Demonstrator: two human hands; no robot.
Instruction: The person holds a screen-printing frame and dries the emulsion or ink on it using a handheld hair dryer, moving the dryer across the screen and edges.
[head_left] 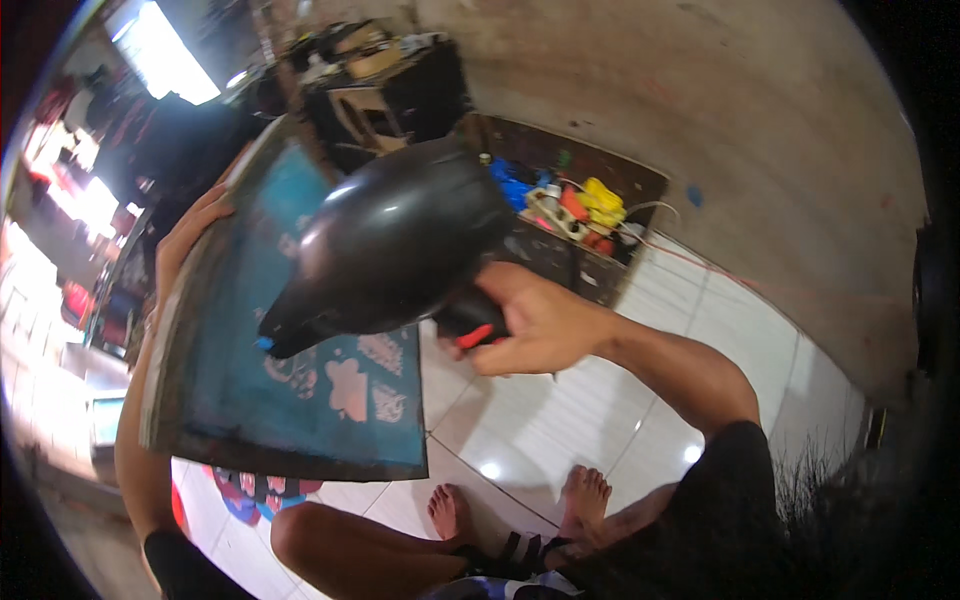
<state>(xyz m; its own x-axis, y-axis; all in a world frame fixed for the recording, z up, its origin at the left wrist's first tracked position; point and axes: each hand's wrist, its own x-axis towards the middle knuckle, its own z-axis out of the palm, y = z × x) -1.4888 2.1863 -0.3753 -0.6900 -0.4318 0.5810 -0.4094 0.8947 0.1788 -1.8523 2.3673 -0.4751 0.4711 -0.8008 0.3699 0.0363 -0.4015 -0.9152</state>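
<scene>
A screen printing frame [235, 425] with blue-green mesh and pale, see-through designs stands tilted up in front of me. My left hand [190, 235] grips its far left edge, fingers curled over the border. In front of the mesh is a black hair dryer [400, 235], its narrow nozzle pointing left and down toward the mesh. My right hand [540, 325] is closed around the dryer's handle, where a red switch shows by the fingers. The dryer covers the upper right part of the frame. Whether the nozzle touches the mesh I cannot tell.
Beyond the dryer, a low dark table [625, 180] holds blue and yellow plastic and small odds and ends. A black cabinet [430, 95] topped with clutter stands farther back. A thin cable [715, 268] runs along the wall. Coloured cloth [255, 490] lies on the tiled floor.
</scene>
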